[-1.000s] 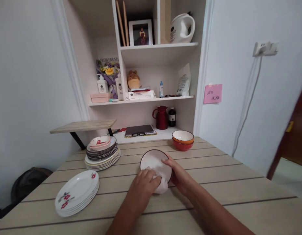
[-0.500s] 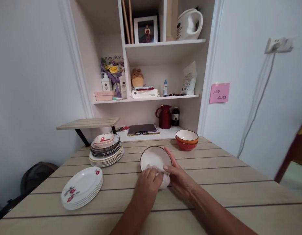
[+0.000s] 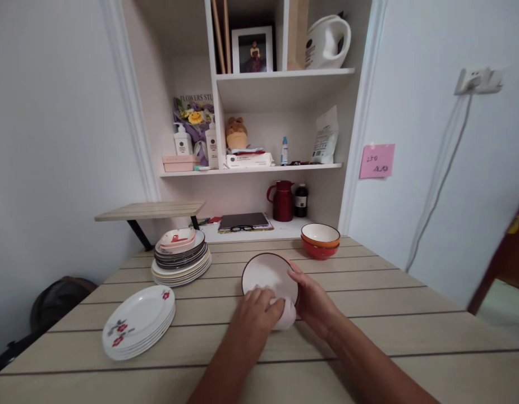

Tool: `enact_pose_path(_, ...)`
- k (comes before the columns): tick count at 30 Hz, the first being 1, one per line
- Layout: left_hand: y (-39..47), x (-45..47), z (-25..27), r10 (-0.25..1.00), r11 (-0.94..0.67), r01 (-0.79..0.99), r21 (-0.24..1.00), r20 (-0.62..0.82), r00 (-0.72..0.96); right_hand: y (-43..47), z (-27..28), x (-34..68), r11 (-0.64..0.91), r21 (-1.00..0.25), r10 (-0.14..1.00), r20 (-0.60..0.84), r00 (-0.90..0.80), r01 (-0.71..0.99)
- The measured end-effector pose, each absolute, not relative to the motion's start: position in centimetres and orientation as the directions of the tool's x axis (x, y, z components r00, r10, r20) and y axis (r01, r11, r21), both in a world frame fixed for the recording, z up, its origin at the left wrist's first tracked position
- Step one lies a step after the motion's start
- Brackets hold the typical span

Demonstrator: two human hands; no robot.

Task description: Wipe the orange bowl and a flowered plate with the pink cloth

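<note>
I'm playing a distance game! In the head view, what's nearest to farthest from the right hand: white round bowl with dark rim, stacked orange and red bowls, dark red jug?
From the right hand:
1. White round bowl: in its grip.
2. Stacked orange and red bowls: beyond the hand.
3. Dark red jug: farthest back, left of those bowls.

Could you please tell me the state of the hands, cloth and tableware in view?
Held bowl: tilted
Right hand: gripping held bowl
Cloth: bunched, against held bowl
Left hand: holding cloth
Red bowl: upright
Orange bowl: upright, stacked in red bowl
Flowered plates: stacked
Rear plates: stacked
</note>
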State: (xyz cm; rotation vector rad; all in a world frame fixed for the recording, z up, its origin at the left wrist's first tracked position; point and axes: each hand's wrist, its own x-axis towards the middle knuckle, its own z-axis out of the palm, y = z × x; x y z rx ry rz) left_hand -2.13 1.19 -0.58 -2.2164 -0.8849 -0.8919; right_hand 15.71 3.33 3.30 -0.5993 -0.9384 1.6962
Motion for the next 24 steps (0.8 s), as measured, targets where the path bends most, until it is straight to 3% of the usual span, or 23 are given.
enact_pose_path(4, 1.1, -2.7, 0.1, 0.383, -0.615, 0.723, -0.315, 0.682, 0.623, 3.6, 3.4, 16.7, -0.166, -0.87, 0.953, -0.02, -0.303, -0.464)
enact_pose_path(8, 1.6, -2.5, -0.6, 0.294, -0.597, 0.721, -0.351, 0.74, 0.604, 3.1, 3.0, 16.2, -0.188, -0.843, 0.945, -0.014, -0.328, -0.504)
enact_pose_path(14, 1.6, -1.9, -1.6, 0.411, -0.484, 0.841, -0.242, 0.785, 0.463, 2.0, 2.5, 13.8, -0.145, -0.828, 0.942, 0.052, -0.333, -0.541)
enact_pose_path(20, 1.2, -1.6, -1.3, 0.316, -0.587, 0.757, -0.286, 0.78, 0.54, 2.8, 2.9, 14.3, -0.18, -0.847, 0.972, -0.076, -0.221, -0.501)
enact_pose_path(24, 1.3, -2.0, -0.5, 0.325, -0.634, 0.714, -0.298, 0.735, 0.595, 3.1, 3.8, 16.4, -0.163, -0.898, 0.977, -0.089, -0.194, -0.408)
